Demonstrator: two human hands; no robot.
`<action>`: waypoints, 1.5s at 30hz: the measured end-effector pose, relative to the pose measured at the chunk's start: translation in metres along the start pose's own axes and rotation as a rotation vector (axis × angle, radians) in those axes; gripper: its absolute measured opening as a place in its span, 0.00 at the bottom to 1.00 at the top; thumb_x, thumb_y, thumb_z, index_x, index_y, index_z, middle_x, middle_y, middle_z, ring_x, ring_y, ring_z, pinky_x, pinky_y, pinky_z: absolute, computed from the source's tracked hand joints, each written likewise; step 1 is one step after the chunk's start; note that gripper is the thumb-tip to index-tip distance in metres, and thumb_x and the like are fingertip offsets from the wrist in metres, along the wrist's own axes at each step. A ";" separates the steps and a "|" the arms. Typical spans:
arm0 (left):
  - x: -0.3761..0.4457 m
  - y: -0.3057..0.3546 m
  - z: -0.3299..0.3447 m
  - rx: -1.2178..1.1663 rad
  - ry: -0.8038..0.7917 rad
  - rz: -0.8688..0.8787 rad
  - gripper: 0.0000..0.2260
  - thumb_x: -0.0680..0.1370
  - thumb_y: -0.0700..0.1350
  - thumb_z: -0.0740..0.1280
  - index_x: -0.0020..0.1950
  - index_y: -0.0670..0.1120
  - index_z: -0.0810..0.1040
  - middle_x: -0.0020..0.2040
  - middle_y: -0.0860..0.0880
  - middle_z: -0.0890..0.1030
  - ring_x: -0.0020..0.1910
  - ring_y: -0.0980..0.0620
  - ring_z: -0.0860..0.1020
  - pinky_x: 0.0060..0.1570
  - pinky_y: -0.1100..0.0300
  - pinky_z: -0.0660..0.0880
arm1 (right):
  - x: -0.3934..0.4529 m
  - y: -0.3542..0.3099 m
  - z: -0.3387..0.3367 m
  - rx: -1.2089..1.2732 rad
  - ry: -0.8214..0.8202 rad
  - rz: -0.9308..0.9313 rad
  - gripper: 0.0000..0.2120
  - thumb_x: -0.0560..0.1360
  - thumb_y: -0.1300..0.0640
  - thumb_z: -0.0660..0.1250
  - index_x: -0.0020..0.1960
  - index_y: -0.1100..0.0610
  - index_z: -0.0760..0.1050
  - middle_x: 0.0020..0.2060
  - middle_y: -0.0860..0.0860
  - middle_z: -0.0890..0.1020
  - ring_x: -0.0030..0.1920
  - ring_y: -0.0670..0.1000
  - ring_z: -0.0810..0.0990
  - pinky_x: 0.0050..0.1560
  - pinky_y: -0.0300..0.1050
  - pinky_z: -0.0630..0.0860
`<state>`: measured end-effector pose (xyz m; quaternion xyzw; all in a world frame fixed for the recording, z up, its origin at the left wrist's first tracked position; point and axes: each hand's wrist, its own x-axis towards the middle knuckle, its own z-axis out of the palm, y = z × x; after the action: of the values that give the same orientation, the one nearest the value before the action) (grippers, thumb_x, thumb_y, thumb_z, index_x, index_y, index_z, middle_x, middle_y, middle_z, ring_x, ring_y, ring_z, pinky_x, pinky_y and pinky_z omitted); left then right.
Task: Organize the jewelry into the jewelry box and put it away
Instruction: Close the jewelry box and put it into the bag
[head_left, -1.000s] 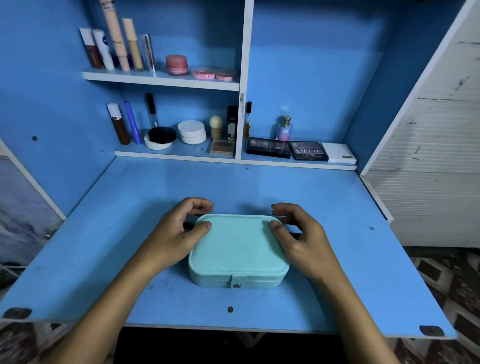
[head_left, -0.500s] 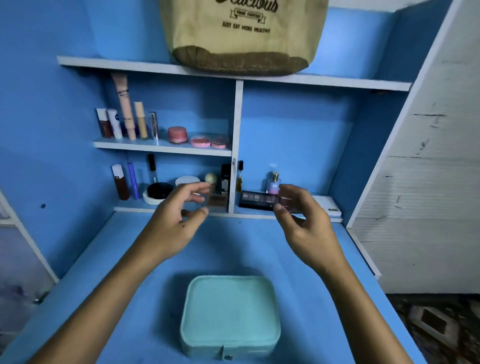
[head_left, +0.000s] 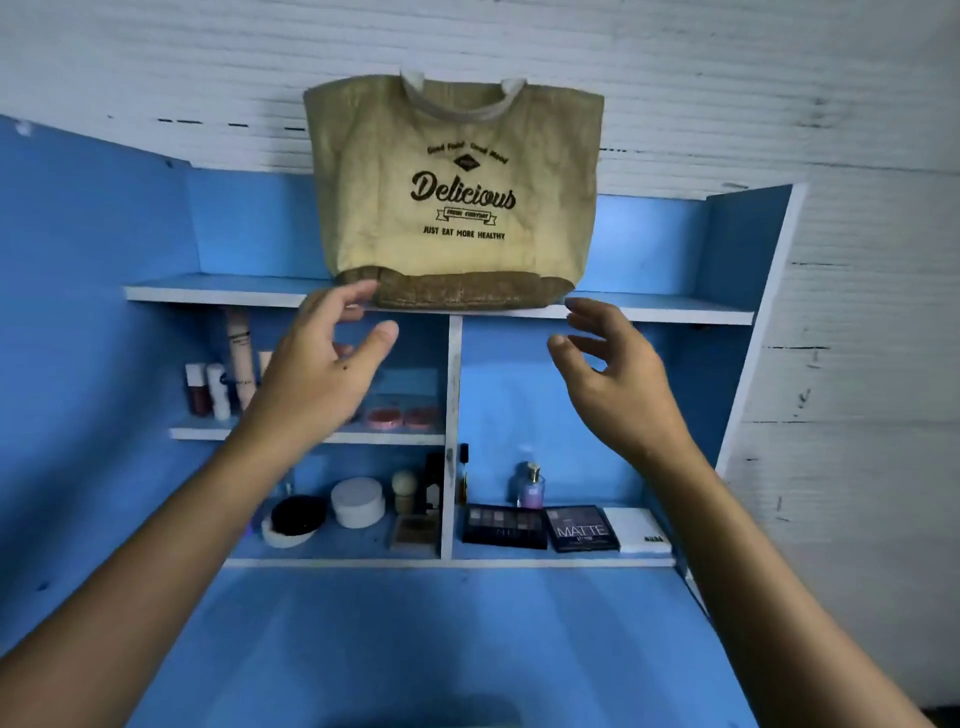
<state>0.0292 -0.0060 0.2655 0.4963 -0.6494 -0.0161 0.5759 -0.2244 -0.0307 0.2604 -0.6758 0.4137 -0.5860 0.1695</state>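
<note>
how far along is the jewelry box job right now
Packing cannot be confirmed: the jewelry box is out of view in the head view. In hand: nothing, though the left hand and right hand reach, open, toward the tan tote bag on the top shelf. Left: putting the box away.

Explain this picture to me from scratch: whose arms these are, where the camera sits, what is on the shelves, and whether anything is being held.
There is no machine here. A person wears a wide-angle camera on the head, so you see their own two bare arms reaching forward. The left hand and the right hand are both open and hold nothing; they reach up toward a tan tote bag printed "Delicious", which stands on the top shelf of a blue desk unit. The lower shelves carry cosmetics: tubes, pink compacts, a white jar, a perfume bottle and eyeshadow palettes, one marked MATTE. The jewelry box is not in view.
</note>
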 end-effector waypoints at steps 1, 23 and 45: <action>0.013 0.002 -0.001 0.009 0.023 0.014 0.17 0.80 0.49 0.67 0.69 0.51 0.73 0.62 0.55 0.73 0.60 0.63 0.72 0.50 0.78 0.67 | 0.010 -0.004 -0.001 -0.006 0.011 -0.009 0.18 0.80 0.53 0.67 0.68 0.47 0.72 0.57 0.38 0.78 0.59 0.42 0.78 0.56 0.41 0.76; 0.134 -0.028 0.003 0.242 -0.053 -0.259 0.28 0.76 0.54 0.69 0.72 0.45 0.68 0.67 0.42 0.75 0.65 0.41 0.74 0.65 0.49 0.71 | 0.136 0.004 0.005 -0.312 -0.057 0.240 0.36 0.75 0.47 0.72 0.77 0.55 0.60 0.67 0.57 0.74 0.65 0.59 0.74 0.54 0.46 0.74; 0.083 0.021 -0.040 0.035 0.086 -0.044 0.29 0.74 0.55 0.73 0.73 0.55 0.68 0.66 0.56 0.75 0.64 0.54 0.73 0.64 0.54 0.70 | 0.074 -0.028 -0.043 -0.069 0.074 -0.002 0.33 0.72 0.49 0.76 0.73 0.43 0.67 0.55 0.44 0.82 0.48 0.42 0.84 0.40 0.33 0.77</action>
<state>0.0595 -0.0279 0.3522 0.5208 -0.6133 0.0041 0.5938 -0.2570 -0.0590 0.3394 -0.6594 0.4388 -0.5964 0.1301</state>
